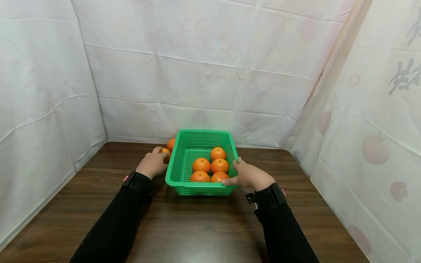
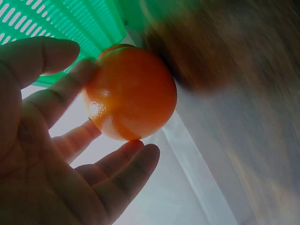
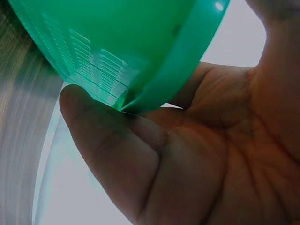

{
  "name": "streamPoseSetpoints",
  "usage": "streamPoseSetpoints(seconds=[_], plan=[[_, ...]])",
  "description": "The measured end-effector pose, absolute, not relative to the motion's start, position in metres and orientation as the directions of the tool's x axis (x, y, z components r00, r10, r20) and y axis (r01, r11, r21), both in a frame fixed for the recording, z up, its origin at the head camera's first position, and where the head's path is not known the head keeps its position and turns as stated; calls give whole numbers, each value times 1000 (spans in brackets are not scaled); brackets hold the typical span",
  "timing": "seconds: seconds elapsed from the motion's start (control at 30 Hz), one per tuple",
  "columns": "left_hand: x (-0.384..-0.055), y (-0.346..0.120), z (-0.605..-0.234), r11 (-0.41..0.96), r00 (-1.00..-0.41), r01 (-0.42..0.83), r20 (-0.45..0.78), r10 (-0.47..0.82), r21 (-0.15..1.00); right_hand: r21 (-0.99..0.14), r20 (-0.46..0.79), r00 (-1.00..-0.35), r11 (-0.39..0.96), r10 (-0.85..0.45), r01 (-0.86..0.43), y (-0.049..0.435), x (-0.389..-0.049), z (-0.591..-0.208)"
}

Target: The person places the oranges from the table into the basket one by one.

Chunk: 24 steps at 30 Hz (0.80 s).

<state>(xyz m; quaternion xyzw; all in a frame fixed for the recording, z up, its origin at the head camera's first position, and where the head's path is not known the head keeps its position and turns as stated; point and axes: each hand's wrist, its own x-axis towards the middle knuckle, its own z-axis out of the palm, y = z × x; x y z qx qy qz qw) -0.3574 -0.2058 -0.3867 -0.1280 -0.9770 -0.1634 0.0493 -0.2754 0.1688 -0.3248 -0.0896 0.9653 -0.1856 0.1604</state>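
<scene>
A green plastic basket [image 1: 201,188] stands on the table with several oranges [image 1: 201,165] inside, mostly toward its right and near side. My left hand [image 1: 153,164] is left of the basket, reaching to an orange [image 2: 133,93] on the table. In the left wrist view its fingers spread around that orange, some fingertips right at its skin, the thumb held off. My right hand [image 1: 249,175] holds the basket by its near right corner, thumb over the rim and fingers along the outside wall. The right wrist view shows the rim [image 3: 187,61] between them.
Another orange [image 1: 171,144] lies behind the reached one, beside the basket's far left corner. A brown wooden table [image 1: 197,230] runs back to white sheeting [image 1: 197,87], which also hangs on the left and right. Both wrists wear black straps.
</scene>
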Motion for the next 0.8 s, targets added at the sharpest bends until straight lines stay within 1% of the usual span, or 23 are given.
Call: streamPoseSetpoints(seconds=[0.33,0.47,0.6,0.8], plan=[[-357,-201,-386,908,-959,280,130,251,312,-386,-270,-933,915,-237,-121,171,-276,-324],[-355,-199,-384,907,-954,283,191,232,311,-390,-268,-933,913,-239,-122,170,-277,-325],[-354,-196,-380,898,-936,313,264,235,310,-387,-271,-932,914,-240,-123,170,-277,-325],[-354,-194,-377,880,-936,318,267,230,353,-387,-274,-931,914,-240,-122,170,-277,-325]])
